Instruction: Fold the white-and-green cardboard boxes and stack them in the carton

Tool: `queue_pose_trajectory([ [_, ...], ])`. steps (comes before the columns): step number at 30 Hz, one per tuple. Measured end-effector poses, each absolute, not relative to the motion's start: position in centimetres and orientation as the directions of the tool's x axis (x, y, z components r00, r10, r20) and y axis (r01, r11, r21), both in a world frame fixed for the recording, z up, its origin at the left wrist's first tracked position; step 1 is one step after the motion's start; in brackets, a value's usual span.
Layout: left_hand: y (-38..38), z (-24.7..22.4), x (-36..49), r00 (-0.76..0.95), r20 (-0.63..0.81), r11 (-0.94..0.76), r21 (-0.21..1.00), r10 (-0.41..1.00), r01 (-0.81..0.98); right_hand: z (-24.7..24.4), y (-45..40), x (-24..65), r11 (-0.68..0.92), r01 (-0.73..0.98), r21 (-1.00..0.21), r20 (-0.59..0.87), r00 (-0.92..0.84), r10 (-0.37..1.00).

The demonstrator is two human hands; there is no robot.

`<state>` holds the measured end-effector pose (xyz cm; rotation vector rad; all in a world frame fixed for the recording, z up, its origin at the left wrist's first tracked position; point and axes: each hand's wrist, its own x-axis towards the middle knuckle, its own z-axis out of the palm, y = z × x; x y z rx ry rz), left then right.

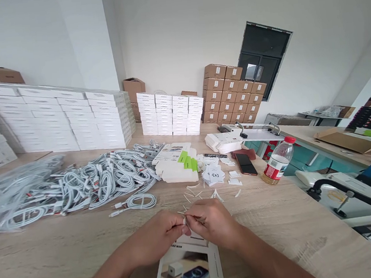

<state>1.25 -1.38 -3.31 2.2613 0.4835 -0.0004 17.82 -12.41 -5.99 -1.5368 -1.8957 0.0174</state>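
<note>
My left hand (160,235) and my right hand (212,224) meet above the near part of the table, each with fingers pinched together. A small white piece (184,221) shows between their fingertips, held by the left; what the right pinches is too small to make out. Just below the hands lies a printed white box (189,271) with a phone and charger picture and a green corner. Thin white strips (193,195) are scattered just beyond my fingers. One coiled white cable (141,201) lies apart from the large cable pile (110,175) at the left.
Flattened white cartons (175,164), white cards (213,174), a phone (246,164) and a red-capped bottle (278,162) stand or lie beyond the hands. Stacked white boxes (171,114) and brown cartons (224,95) line the back. Plastic wrap (14,188) lies left.
</note>
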Motion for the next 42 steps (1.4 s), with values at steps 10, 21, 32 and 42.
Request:
queue_pose_trajectory([
  [10,-1.5,-3.3,1.3,0.935,-0.102,-0.621,0.722,0.339,0.304,-5.9,-12.5,17.6,0.315,0.879,-0.357,0.499,-0.105,0.860],
  [21,-1.6,-3.1,1.5,0.914,-0.149,-0.582,0.730,0.378,0.359,-5.6,-12.5,17.8,0.128,0.961,-0.246,0.547,0.029,0.837],
  [32,0.6,-3.1,0.7,0.844,-0.254,-0.447,0.756,0.473,0.478,-5.6,-12.3,23.4,-0.266,0.929,-0.257,0.287,0.336,0.897],
  [42,-0.1,-2.8,1.1,0.874,-0.192,-0.458,0.790,0.446,0.407,-5.9,-11.8,19.9,0.187,0.824,-0.535,0.494,0.125,0.861],
])
